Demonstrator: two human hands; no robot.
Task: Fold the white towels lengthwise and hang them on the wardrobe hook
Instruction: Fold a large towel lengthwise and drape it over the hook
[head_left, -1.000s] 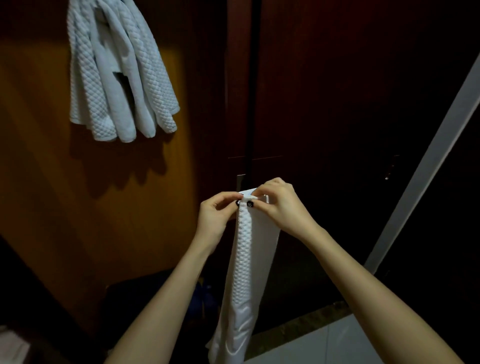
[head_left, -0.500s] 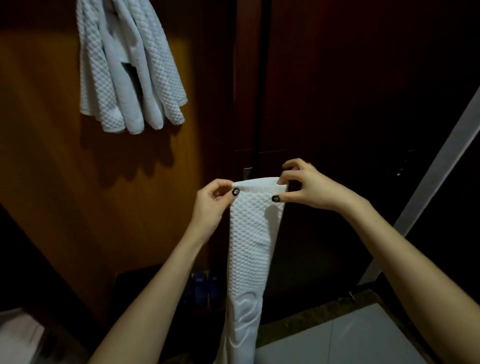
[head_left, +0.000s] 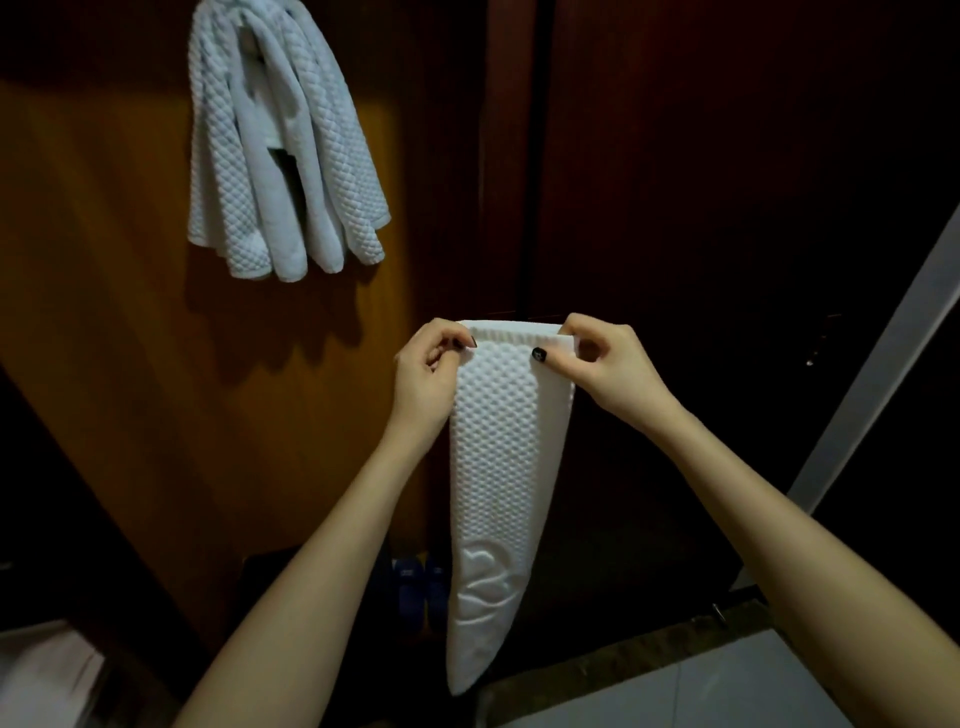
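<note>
At frame centre, my left hand (head_left: 427, 370) and right hand (head_left: 610, 366) each pinch a top corner of a white towel (head_left: 498, 467), holding its folded edge level so the long strip hangs straight. At upper left, hung towels (head_left: 280, 156) drape over a hook I cannot see on the orange wardrobe panel (head_left: 104, 364), the likely destination.

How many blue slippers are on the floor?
2: left blue slipper and right blue slipper, side by side, just left of the held white towel. Others may be hidden.
</note>
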